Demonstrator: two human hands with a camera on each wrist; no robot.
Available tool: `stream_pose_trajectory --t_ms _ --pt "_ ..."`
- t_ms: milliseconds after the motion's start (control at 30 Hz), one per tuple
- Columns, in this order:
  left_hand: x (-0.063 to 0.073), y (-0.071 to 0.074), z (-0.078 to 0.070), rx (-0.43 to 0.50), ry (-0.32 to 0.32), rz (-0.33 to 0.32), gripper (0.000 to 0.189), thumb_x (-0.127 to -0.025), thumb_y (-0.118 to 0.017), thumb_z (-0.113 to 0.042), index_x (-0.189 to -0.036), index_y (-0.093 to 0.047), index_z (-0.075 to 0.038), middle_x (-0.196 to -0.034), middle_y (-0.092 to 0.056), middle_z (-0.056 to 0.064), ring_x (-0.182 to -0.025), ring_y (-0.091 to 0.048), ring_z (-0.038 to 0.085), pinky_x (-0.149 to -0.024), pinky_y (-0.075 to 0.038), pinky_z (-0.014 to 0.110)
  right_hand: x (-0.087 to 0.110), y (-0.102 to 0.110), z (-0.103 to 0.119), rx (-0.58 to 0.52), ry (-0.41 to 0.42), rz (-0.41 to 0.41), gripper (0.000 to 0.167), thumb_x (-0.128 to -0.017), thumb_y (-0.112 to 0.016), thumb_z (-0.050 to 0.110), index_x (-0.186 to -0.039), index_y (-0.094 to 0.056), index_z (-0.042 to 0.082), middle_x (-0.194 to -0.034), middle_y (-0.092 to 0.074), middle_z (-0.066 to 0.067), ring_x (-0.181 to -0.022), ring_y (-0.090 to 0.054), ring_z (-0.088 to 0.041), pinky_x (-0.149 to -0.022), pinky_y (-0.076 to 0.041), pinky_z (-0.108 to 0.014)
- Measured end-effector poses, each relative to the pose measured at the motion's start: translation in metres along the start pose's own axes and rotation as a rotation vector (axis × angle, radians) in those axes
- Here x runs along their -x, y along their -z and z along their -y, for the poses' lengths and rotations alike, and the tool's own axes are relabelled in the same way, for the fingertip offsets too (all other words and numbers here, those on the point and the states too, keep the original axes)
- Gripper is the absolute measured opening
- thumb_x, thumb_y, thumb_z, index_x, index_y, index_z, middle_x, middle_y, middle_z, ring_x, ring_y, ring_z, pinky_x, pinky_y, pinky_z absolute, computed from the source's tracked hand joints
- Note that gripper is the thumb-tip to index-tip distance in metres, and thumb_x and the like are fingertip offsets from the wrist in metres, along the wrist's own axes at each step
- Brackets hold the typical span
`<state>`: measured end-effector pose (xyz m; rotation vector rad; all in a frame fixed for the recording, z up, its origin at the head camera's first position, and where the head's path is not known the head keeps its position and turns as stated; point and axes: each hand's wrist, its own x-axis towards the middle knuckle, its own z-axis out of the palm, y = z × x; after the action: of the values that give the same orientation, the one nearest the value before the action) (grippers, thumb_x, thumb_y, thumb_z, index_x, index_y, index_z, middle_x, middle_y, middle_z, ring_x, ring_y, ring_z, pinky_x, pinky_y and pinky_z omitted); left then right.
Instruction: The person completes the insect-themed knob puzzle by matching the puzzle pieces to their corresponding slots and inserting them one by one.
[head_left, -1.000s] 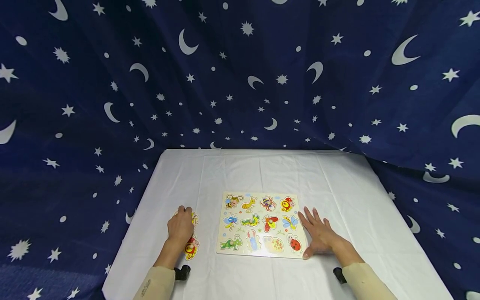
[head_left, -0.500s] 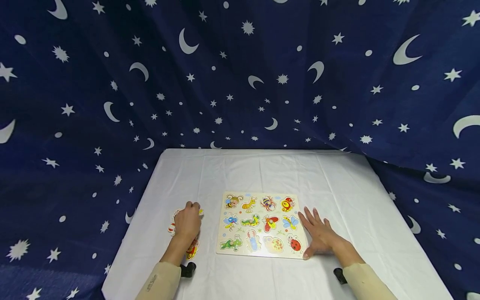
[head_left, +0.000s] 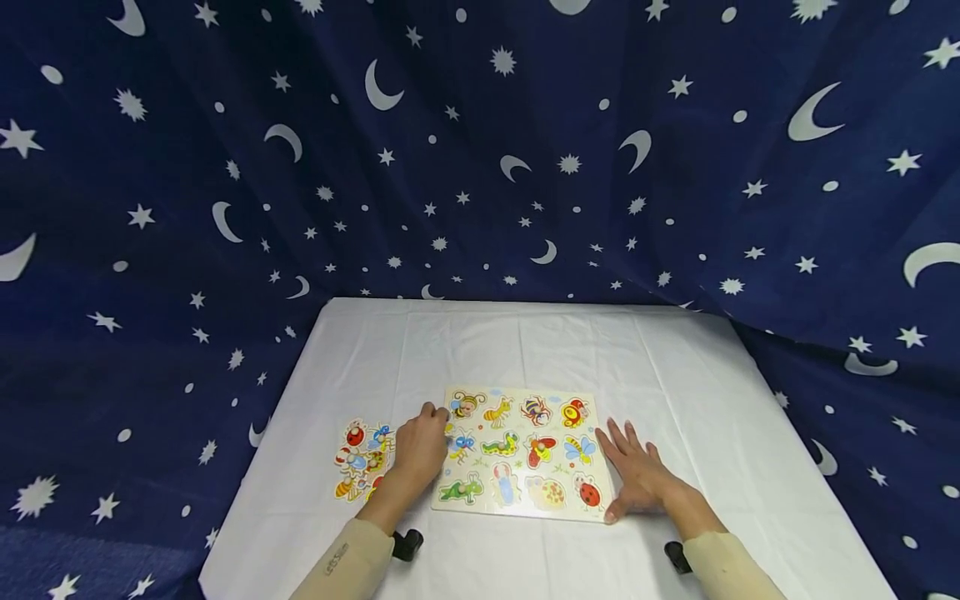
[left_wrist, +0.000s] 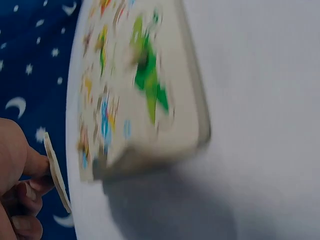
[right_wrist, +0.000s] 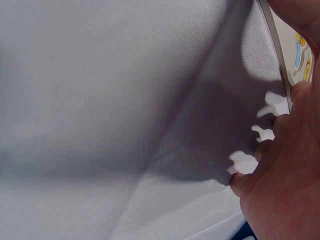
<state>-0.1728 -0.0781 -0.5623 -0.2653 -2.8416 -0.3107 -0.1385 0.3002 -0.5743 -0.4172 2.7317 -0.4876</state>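
Observation:
My left hand (head_left: 422,446) is at the left edge of the insect puzzle board (head_left: 480,502), pinching a thin wooden puzzle piece (left_wrist: 56,172). The left wrist view shows that piece edge-on, raised off the table, so its picture is hidden. The board lies flat, with bright insects in rows; a green grasshopper (head_left: 461,488) occupies its near left corner. My right hand (head_left: 637,471) rests with spread fingers along the board's right edge, thumb at the near corner. In the right wrist view, the right hand (right_wrist: 287,165) holds no piece.
Several loose insect pieces (head_left: 352,460) lie in a cluster left of the board, partly behind my left forearm. A white cloth (head_left: 525,342) covers the table. Behind it hangs a dark blue curtain (head_left: 465,133) with moons and stars.
My left hand has moved right, from the loose pieces to the board's left edge, carrying a piece. More of the cluster shows now. My right hand has stayed at the board's right edge.

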Motion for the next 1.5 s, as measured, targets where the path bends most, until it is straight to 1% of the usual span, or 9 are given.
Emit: stream_pose_trajectory --t_ms 300,433,633,767,900,1033,1267,1367,1500 --pt "-0.004 -0.004 -0.054 0.029 -0.134 0.02 0.02 -0.079 -0.076 -0.009 -0.097 -0.074 -0.016 -0.088 -0.066 0.001 -0.058 -0.061 0.013 -0.046 -0.045 0.025 0.003 -0.006 -0.001 -0.013 0.006 -0.017 0.146 -0.035 -0.087 0.059 -0.153 -0.022 0.004 -0.159 -0.01 -0.028 -0.144 -0.004 -0.056 -0.103 -0.013 -0.079" --pt "-0.007 -0.008 -0.073 0.063 -0.187 0.03 0.017 -0.081 -0.074 -0.012 -0.097 -0.074 -0.018 -0.087 -0.065 -0.002 -0.056 -0.059 0.009 -0.045 -0.041 0.022 0.003 -0.007 -0.002 -0.02 -0.007 -0.019 0.146 -0.035 -0.087 0.059 -0.153 -0.022 0.004 -0.16 -0.009 -0.028 -0.144 -0.003 -0.056 -0.104 -0.012 -0.078" --pt "-0.01 -0.015 -0.089 0.103 -0.212 0.032 0.013 -0.081 -0.071 -0.013 -0.094 -0.074 -0.017 -0.084 -0.064 -0.003 -0.054 -0.056 0.009 -0.044 -0.038 0.021 0.004 -0.006 -0.002 -0.01 -0.007 -0.031 0.146 -0.035 -0.088 0.059 -0.153 -0.023 0.003 -0.159 -0.011 -0.029 -0.144 -0.005 -0.056 -0.103 -0.014 -0.078" --pt "-0.014 -0.019 -0.096 0.133 -0.214 0.044 0.012 -0.081 -0.07 -0.015 -0.092 -0.073 -0.017 -0.083 -0.064 -0.004 -0.056 -0.057 0.01 -0.046 -0.039 0.023 0.004 -0.004 -0.003 0.002 -0.002 -0.04 0.146 -0.035 -0.087 0.06 -0.153 -0.023 0.003 -0.159 -0.011 -0.029 -0.144 -0.006 -0.056 -0.103 -0.015 -0.078" --pt "-0.017 -0.024 -0.105 0.159 -0.232 0.051 0.01 -0.082 -0.069 -0.015 -0.092 -0.073 -0.016 -0.083 -0.065 -0.003 -0.06 -0.061 0.011 -0.048 -0.043 0.023 0.004 -0.005 -0.004 -0.017 0.003 -0.043 0.145 -0.034 -0.087 0.06 -0.153 -0.024 0.003 -0.159 -0.012 -0.029 -0.143 -0.006 -0.056 -0.103 -0.014 -0.078" --pt "-0.021 -0.028 -0.116 0.143 -0.249 0.062 0.01 -0.082 -0.07 -0.015 -0.091 -0.073 -0.017 -0.085 -0.066 -0.004 -0.066 -0.063 0.011 -0.051 -0.046 0.023 0.002 -0.008 -0.006 -0.031 0.011 -0.036 0.146 -0.035 -0.086 0.061 -0.153 -0.023 0.004 -0.16 -0.01 -0.029 -0.144 -0.004 -0.056 -0.103 -0.012 -0.078" --pt "-0.029 -0.035 -0.141 0.101 -0.287 0.149 0.009 -0.086 -0.07 -0.024 -0.094 -0.073 -0.022 -0.089 -0.066 -0.006 -0.065 -0.063 0.011 -0.051 -0.043 0.023 0.001 -0.007 -0.007 -0.015 0.0 -0.042 0.146 -0.033 -0.087 0.06 -0.153 -0.025 0.004 -0.159 -0.012 -0.029 -0.144 -0.006 -0.056 -0.103 -0.014 -0.078" --pt "-0.03 -0.04 -0.148 0.101 -0.304 0.169 0.009 -0.087 -0.069 -0.024 -0.095 -0.074 -0.023 -0.087 -0.065 -0.006 -0.066 -0.062 0.01 -0.05 -0.043 0.023 0.001 -0.005 -0.005 -0.002 -0.008 -0.031 0.146 -0.035 -0.088 0.06 -0.153 -0.023 0.005 -0.16 -0.011 -0.028 -0.144 -0.005 -0.055 -0.104 -0.014 -0.077" --pt "-0.029 -0.045 -0.154 0.113 -0.303 0.171 0.009 -0.087 -0.068 -0.022 -0.093 -0.075 -0.023 -0.081 -0.063 -0.006 -0.063 -0.06 0.009 -0.048 -0.04 0.023 0.0 -0.004 -0.004 0.002 -0.003 -0.028 0.146 -0.035 -0.088 0.06 -0.153 -0.023 0.004 -0.16 -0.01 -0.028 -0.144 -0.005 -0.055 -0.103 -0.014 -0.078"
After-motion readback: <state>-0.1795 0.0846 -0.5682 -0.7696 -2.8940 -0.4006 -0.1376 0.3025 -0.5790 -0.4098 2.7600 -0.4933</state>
